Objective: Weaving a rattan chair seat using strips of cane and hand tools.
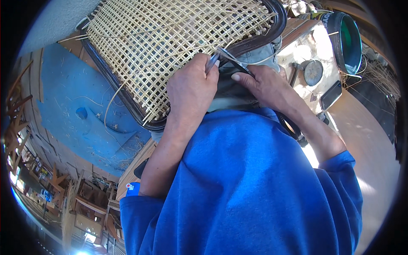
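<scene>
A chair frame of dark wood (101,63) lies across my lap, filled with woven pale cane (157,40). My left hand (191,85) rests at the near edge of the weave, closed on a short shiny metal piece (211,63) whose lower end is hidden in the fist. From the right, my right hand (267,83) grips a slim metal tool with a dark handle (238,64). Its tip meets the left hand's metal piece beside the frame's edge; I cannot tell whether they are one tool. Loose cane strands (112,100) trail over the weave and past the frame.
At the right, a phone (331,95) and a round dark block (313,73) lie on a pale surface. Beyond them a dark bucket with a green inside (349,42) lies tipped. A blue sheet (80,106) with cane scraps covers the floor at the left.
</scene>
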Action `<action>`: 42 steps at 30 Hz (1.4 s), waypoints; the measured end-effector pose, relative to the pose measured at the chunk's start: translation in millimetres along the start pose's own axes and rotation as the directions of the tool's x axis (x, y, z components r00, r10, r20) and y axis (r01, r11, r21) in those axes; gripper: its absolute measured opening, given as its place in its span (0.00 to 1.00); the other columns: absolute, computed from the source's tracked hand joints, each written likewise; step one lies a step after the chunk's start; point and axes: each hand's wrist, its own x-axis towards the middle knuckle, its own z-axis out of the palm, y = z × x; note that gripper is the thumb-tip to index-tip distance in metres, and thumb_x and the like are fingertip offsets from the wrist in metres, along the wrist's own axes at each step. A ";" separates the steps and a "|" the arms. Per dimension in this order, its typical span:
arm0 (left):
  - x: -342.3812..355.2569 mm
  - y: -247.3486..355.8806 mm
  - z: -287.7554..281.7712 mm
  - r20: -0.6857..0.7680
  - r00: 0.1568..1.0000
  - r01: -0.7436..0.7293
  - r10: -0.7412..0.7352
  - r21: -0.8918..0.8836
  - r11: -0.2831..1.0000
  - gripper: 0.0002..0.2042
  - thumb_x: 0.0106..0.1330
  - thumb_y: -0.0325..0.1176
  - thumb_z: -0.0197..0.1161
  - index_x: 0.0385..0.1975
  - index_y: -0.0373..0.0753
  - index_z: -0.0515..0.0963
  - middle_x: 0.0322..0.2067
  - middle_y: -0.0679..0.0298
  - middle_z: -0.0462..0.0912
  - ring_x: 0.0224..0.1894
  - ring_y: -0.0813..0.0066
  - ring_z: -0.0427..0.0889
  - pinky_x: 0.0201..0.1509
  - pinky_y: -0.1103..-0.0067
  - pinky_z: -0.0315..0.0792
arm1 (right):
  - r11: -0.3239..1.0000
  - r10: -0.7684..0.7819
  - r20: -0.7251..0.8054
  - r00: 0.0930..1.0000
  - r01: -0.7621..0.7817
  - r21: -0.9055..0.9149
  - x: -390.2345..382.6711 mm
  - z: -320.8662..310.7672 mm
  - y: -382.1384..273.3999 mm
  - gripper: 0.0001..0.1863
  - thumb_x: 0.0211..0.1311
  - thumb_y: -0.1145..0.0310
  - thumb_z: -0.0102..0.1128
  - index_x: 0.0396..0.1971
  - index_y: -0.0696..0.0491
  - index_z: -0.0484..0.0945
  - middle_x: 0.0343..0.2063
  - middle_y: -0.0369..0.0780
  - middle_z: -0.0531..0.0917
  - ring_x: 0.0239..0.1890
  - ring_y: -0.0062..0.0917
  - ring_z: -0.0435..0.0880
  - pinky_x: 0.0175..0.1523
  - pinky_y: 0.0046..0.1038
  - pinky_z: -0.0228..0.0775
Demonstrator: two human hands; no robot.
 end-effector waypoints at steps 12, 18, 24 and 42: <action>-1.0 -13.3 -20.0 0.043 0.976 0.205 -0.212 -0.497 0.843 0.13 0.62 0.37 0.55 0.25 0.32 0.75 0.14 0.59 0.72 0.17 0.73 0.69 0.26 0.74 0.65 | 0.824 -0.506 -0.344 0.791 0.326 -0.463 -28.7 15.3 9.1 0.17 0.58 0.68 0.57 0.48 0.55 0.73 0.48 0.46 0.73 0.50 0.43 0.72 0.55 0.39 0.64; -0.6 -24.2 -14.2 0.032 0.984 0.164 -0.174 -0.542 0.824 0.14 0.61 0.38 0.55 0.22 0.32 0.74 0.13 0.58 0.71 0.17 0.70 0.69 0.26 0.72 0.65 | 0.856 -0.518 -0.319 0.794 0.474 -0.208 20.1 -3.0 -4.3 0.14 0.61 0.69 0.54 0.46 0.54 0.75 0.33 0.43 0.80 0.36 0.31 0.80 0.41 0.29 0.72; 2.9 -22.9 -14.5 0.126 0.981 0.185 -0.146 -0.396 0.899 0.14 0.63 0.41 0.56 0.33 0.33 0.77 0.23 0.64 0.79 0.24 0.80 0.73 0.31 0.80 0.68 | 0.939 -0.329 -0.184 0.926 0.300 -0.169 49.4 -38.2 -23.3 0.13 0.62 0.66 0.52 0.44 0.54 0.78 0.19 0.36 0.76 0.17 0.16 0.71 0.23 0.22 0.64; 1.5 -19.4 -15.9 0.044 0.996 0.085 -0.074 -0.444 0.892 0.15 0.61 0.39 0.56 0.22 0.30 0.75 0.15 0.50 0.75 0.19 0.56 0.76 0.28 0.66 0.70 | 0.880 -0.300 -0.300 0.906 0.142 -0.453 59.0 -28.2 -23.5 0.10 0.56 0.66 0.59 0.33 0.58 0.75 0.24 0.45 0.80 0.28 0.33 0.80 0.36 0.31 0.70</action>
